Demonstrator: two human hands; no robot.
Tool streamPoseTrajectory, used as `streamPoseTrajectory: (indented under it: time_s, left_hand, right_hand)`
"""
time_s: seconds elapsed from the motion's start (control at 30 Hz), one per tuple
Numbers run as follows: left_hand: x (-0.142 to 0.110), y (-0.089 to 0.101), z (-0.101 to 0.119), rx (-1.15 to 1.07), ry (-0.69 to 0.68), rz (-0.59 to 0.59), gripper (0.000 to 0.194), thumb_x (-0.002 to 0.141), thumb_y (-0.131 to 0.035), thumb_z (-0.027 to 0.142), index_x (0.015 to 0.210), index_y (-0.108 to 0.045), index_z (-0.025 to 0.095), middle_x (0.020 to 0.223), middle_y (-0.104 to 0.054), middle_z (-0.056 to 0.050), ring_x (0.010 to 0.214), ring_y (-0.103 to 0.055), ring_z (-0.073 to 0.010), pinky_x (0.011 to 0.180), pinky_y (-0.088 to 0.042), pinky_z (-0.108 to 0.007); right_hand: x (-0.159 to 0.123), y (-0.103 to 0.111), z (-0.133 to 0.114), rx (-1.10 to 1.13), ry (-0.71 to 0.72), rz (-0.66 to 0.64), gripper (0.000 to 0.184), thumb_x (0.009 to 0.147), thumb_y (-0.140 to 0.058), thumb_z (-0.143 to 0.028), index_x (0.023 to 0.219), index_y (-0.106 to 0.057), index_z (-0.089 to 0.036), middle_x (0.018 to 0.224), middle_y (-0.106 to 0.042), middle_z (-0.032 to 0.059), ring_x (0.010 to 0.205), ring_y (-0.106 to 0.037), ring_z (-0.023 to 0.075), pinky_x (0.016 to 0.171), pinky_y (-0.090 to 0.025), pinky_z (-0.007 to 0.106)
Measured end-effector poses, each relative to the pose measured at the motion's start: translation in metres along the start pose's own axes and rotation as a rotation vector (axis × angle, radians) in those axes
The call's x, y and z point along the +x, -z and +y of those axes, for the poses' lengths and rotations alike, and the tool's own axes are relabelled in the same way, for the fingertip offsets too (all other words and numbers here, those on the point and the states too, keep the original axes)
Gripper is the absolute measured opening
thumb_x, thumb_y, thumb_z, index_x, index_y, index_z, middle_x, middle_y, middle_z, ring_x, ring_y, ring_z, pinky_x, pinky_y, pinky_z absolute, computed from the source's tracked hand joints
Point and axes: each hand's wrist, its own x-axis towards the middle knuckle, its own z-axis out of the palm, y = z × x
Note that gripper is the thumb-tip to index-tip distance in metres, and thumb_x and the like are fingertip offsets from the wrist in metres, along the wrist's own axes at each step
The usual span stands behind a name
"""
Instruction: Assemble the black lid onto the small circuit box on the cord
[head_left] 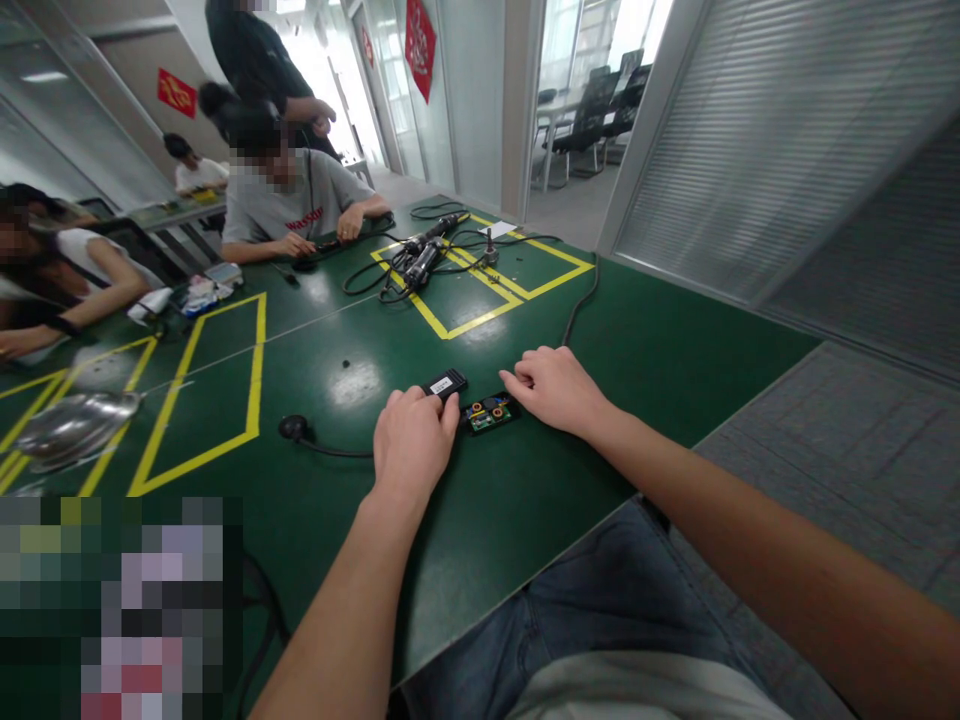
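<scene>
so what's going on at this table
An exposed circuit board lies between this person's left hand and right hand. The left is at a labelled black piece; whether the right touches the board is unclear. A plug on a black cord lies to the left. Across the table, another person handles something dark.

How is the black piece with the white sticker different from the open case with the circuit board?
The stickered piece shows a black face with a white label; the open case shows a green board and colourful parts. The stickered piece sits farther from the camera, by the left hand; the open case sits nearer, between the left hand and right hand. Both have black casing.
</scene>
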Motion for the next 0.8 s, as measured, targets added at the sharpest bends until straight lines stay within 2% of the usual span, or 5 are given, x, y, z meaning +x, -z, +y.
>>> streamPoseTrajectory:
  time_s: [0.37, 0.47, 0.53, 0.67, 0.8]
  left_hand:
    - [0.003, -0.001, 0.0, -0.094, 0.071, 0.0, 0.038, 0.11, -0.062, 0.043, 0.085, -0.08, 0.021, 0.101, -0.074, -0.013, 0.103, -0.07, -0.0314, 0.087, -0.056, -0.04]
    - [0.004, -0.007, -0.003, -0.222, 0.111, 0.174, 0.017, 0.099, -0.079, 0.036, 0.103, -0.078, 0.02, 0.124, -0.073, -0.014, 0.116, -0.069, -0.0322, 0.099, -0.057, -0.042]
    - [0.006, -0.01, -0.005, -0.298, 0.102, 0.202, 0.027, 0.098, -0.08, 0.031, 0.123, -0.076, 0.02, 0.137, -0.073, -0.015, 0.126, -0.067, -0.0341, 0.107, -0.055, -0.046]
    - [0.009, -0.015, -0.009, -0.376, 0.103, 0.105, 0.038, 0.104, -0.072, 0.026, 0.141, -0.071, 0.02, 0.132, -0.079, -0.014, 0.126, -0.07, -0.0366, 0.108, -0.055, -0.052]
    - [0.008, -0.015, -0.009, -0.482, 0.001, 0.225, 0.033, 0.106, -0.065, 0.025, 0.138, -0.073, 0.021, 0.128, -0.079, -0.013, 0.117, -0.071, -0.0313, 0.108, -0.056, -0.047]
  right_hand:
    - [0.001, -0.001, -0.001, -0.01, -0.034, -0.026, 0.052, 0.108, -0.055, -0.044, 0.061, -0.061, -0.022, 0.075, -0.067, 0.0069, 0.08, -0.058, 0.0243, 0.076, -0.029, 0.04]
    - [0.001, 0.0, 0.0, -0.007, -0.036, -0.024, 0.051, 0.108, -0.055, -0.044, 0.062, -0.061, -0.022, 0.076, -0.067, 0.007, 0.08, -0.058, 0.0244, 0.076, -0.029, 0.039]
    - [0.001, 0.0, 0.0, -0.002, -0.033, -0.021, 0.051, 0.108, -0.056, -0.044, 0.062, -0.061, -0.023, 0.076, -0.068, 0.0067, 0.08, -0.058, 0.0242, 0.076, -0.029, 0.039]
    - [0.001, -0.001, 0.001, 0.011, -0.03, -0.016, 0.048, 0.108, -0.057, -0.042, 0.064, -0.059, -0.023, 0.077, -0.069, 0.006, 0.08, -0.059, 0.0237, 0.074, -0.029, 0.038]
    - [0.001, -0.003, 0.001, 0.018, -0.033, -0.013, 0.044, 0.109, -0.056, -0.039, 0.068, -0.059, -0.023, 0.079, -0.07, 0.0058, 0.082, -0.061, 0.0243, 0.075, -0.03, 0.038]
